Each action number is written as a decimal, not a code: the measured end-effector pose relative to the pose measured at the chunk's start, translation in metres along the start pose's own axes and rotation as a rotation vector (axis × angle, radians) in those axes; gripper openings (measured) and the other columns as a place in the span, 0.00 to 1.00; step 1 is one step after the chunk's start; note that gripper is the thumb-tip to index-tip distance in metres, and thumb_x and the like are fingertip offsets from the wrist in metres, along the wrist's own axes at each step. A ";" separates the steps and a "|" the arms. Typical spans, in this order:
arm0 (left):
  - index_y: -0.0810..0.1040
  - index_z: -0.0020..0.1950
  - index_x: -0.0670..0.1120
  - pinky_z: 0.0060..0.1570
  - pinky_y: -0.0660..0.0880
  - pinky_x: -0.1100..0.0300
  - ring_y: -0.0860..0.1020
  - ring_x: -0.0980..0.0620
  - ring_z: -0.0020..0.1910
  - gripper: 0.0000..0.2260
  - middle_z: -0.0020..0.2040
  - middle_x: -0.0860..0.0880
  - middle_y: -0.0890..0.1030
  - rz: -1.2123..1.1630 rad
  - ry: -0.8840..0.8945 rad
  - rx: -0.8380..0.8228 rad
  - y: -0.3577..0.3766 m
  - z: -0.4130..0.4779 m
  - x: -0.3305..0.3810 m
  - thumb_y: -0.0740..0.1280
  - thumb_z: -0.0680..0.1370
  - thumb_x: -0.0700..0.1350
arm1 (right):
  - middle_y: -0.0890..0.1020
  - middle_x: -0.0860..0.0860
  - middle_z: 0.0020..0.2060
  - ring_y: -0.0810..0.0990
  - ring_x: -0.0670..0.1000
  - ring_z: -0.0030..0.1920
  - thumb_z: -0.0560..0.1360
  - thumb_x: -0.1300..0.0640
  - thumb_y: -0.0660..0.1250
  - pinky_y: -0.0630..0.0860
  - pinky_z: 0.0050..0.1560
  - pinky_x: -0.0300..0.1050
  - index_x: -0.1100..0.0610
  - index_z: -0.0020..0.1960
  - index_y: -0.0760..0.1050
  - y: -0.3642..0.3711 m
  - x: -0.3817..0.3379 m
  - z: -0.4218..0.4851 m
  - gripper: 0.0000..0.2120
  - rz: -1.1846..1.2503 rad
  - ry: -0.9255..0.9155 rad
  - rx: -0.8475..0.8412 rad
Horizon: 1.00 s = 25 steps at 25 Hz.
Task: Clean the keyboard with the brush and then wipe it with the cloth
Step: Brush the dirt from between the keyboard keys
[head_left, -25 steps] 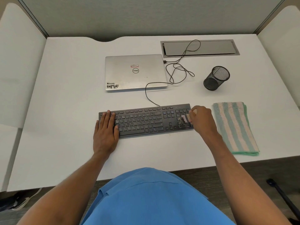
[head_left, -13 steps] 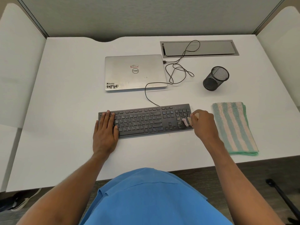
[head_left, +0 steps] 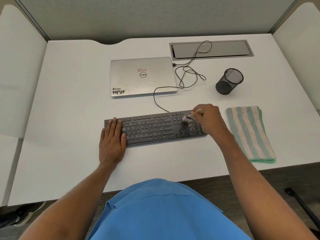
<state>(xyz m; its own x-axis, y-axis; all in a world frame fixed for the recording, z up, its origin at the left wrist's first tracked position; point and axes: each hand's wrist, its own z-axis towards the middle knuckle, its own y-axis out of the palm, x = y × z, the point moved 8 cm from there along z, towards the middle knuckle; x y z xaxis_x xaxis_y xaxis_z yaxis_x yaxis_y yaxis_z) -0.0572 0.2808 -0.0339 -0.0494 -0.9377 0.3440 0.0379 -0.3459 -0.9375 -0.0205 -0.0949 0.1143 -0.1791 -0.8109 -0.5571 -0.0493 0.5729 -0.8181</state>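
The keyboard (head_left: 152,129) sits mid-frame on the white bench (head_left: 69,118), long side facing you, and you're in the brushing part of the job. Your right hand (head_left: 209,118) is curled around a small brush (head_left: 189,117) with a pale handle. The bristle end is down on the keys at the keyboard's right end, around the block between the letters and the number pad. The bristles are blurry, so I can't tell exactly which keys they touch. Your left hand (head_left: 111,141) lies flat and open on the left end, fingers straight across the corner keys, holding nothing, just pinning the board.

Tips for this step:

- **Pinning:** that flat hand is what stops the board skating, so press down rather than grab.
- **Strokes:** use short flicks along the gaps between rows, not across the key tops.
- **Crumbs:** angle the bristles so they go off the near edge. That sends them away from the striped cloth (head_left: 249,132), which lies to the right of the keyboard and apart from it. You want it clean for the wipe.
- **Coverage:** my guess is the whole letter section is yet to do. The left hand will need to shift off its corner so those keys get brushed too.
- **Cable:** watch the cable (head_left: 154,99) running from the keyboard's top edge up toward the laptop (head_left: 142,76). A hard upward sweep could snag it.
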 end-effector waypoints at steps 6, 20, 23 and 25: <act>0.57 0.86 0.50 0.84 0.52 0.45 0.52 0.51 0.86 0.27 0.86 0.50 0.57 -0.002 0.000 0.002 -0.001 0.000 0.001 0.51 0.86 0.52 | 0.84 0.51 0.37 0.83 0.53 0.39 0.76 0.60 0.72 0.83 0.43 0.52 0.53 0.44 0.85 0.014 0.007 0.015 0.05 -0.030 0.028 -0.173; 0.57 0.86 0.50 0.84 0.51 0.46 0.51 0.51 0.86 0.27 0.86 0.50 0.56 0.003 -0.004 -0.002 -0.001 0.000 0.000 0.51 0.86 0.52 | 0.80 0.56 0.38 0.78 0.50 0.34 0.79 0.68 0.61 0.66 0.25 0.32 0.63 0.45 0.80 -0.002 0.020 0.015 0.10 -0.220 0.176 -0.139; 0.58 0.86 0.49 0.84 0.51 0.46 0.51 0.51 0.86 0.27 0.86 0.50 0.57 0.004 -0.004 0.000 -0.001 0.000 0.001 0.51 0.86 0.52 | 0.80 0.53 0.35 0.83 0.55 0.39 0.75 0.68 0.62 0.71 0.33 0.37 0.61 0.40 0.79 0.017 0.011 0.013 0.10 -0.267 0.157 -0.191; 0.58 0.86 0.49 0.84 0.52 0.46 0.52 0.51 0.86 0.27 0.86 0.50 0.57 0.002 -0.003 0.001 -0.001 0.000 0.000 0.51 0.86 0.52 | 0.81 0.54 0.37 0.82 0.56 0.40 0.74 0.66 0.63 0.74 0.39 0.43 0.59 0.40 0.79 0.028 0.004 0.010 0.08 -0.325 0.111 -0.248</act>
<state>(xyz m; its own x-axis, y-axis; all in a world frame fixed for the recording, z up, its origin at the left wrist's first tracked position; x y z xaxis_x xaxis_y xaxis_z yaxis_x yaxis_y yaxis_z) -0.0572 0.2807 -0.0328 -0.0461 -0.9386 0.3418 0.0393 -0.3437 -0.9383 -0.0128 -0.0833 0.0876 -0.2194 -0.9441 -0.2459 -0.3528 0.3117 -0.8823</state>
